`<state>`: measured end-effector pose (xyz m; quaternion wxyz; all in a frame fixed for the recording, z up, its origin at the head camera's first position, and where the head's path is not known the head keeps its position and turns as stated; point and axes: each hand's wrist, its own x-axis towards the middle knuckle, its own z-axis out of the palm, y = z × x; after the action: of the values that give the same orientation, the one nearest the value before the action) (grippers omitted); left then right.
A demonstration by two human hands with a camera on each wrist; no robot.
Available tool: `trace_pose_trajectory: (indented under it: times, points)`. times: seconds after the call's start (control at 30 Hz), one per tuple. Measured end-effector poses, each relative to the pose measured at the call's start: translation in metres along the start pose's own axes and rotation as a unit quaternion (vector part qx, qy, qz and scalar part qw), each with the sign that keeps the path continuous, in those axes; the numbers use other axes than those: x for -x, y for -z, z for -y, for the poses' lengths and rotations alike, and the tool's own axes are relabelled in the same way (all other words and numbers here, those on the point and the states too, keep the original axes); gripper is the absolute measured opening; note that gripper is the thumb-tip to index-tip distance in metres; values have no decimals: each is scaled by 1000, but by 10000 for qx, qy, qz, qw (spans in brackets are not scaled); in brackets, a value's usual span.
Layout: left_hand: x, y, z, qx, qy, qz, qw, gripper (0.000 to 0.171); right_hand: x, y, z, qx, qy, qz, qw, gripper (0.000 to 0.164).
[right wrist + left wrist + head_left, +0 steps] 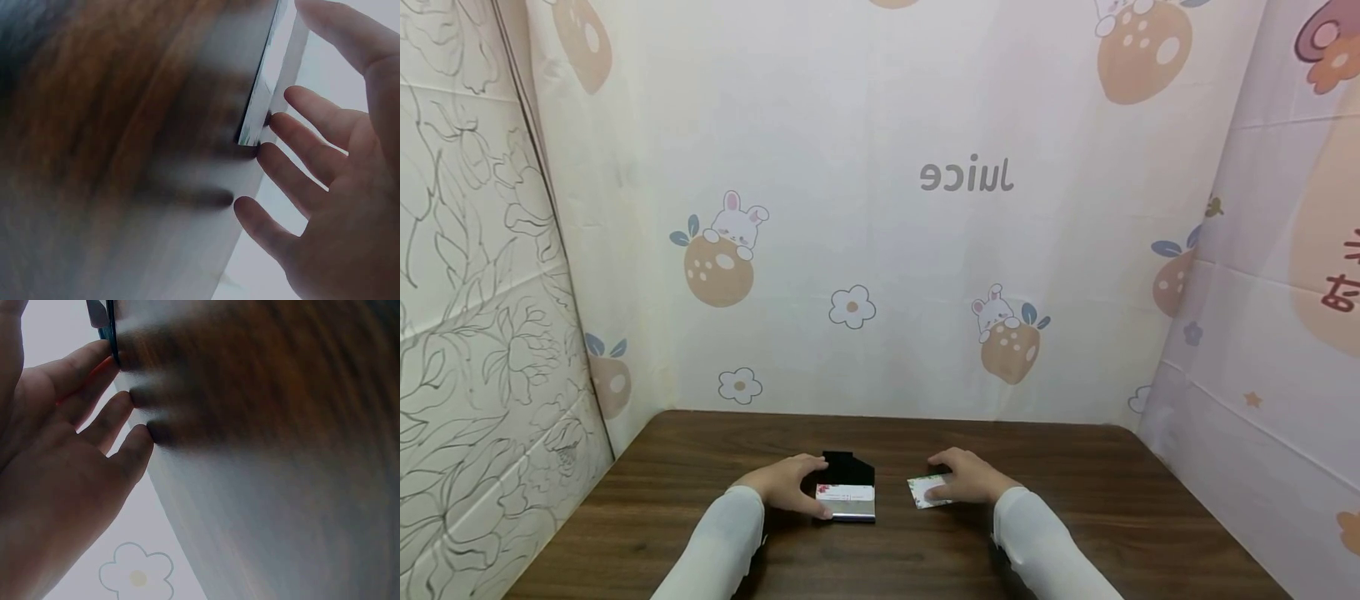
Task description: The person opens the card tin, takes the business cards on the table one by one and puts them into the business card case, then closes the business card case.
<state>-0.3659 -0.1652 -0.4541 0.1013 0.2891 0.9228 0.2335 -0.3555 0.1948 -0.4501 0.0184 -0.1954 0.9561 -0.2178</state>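
Observation:
An opened business-card case [846, 515] lies on the table, its black lid [847, 468] folded back and a white card with red print [846, 492] in its silver tray. My left hand [786, 483] rests at the case's left side, with the thumb at the near corner and fingertips by the lid. In the left wrist view its fingers [112, 419] are fairly straight. A white card with a green floral edge [921, 492] lies to the right. The thumb of my right hand [972, 479] touches that card, while the other fingers [294, 169] spread on the tabletop beyond it.
The dark wooden table [1037, 450] runs back to a pale printed curtain [880, 250]. More patterned curtains, one on the left [482, 292] and one on the right [1262, 333], stand beside the table.

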Motion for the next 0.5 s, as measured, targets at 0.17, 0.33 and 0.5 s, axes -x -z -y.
trace_pose_trajectory:
  times: [0.17,0.33,0.5]
  points:
    - [0,0,1,2,-13,1,10000,85,0,3,1,-46,26,133,9999,59]
    - [-3,0,3,-17,7,16,10000,86,0,3,0,-50,18,193,9998,57]
    - [-2,0,2,12,36,20,10000,86,0,2,-1,-110,41,166,9998,53]
